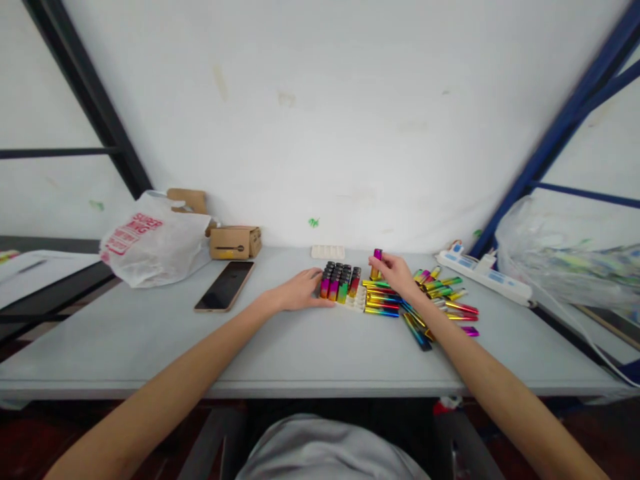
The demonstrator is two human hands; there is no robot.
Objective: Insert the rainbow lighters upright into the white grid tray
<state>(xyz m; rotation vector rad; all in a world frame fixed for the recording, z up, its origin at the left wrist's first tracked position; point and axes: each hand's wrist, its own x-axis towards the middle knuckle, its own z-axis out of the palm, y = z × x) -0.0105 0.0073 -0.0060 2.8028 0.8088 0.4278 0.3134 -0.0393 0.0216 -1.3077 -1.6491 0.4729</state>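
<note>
An upright lighter (377, 261) was pinched in the right hand (395, 272), just right of the white tray (356, 302). The left hand (300, 290) was laid open against the tray's left side, nothing held. Loose lighters (430, 300) were heaped right of the tray.

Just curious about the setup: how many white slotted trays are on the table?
2. One tray holds the upright lighters beside the left hand; an empty tray lies behind it near the wall. Others may be hidden behind the bags.

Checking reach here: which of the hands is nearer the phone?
Left. The left hand lies just right of the phone; the right hand is farther right, holding a magenta-topped stick.
</note>
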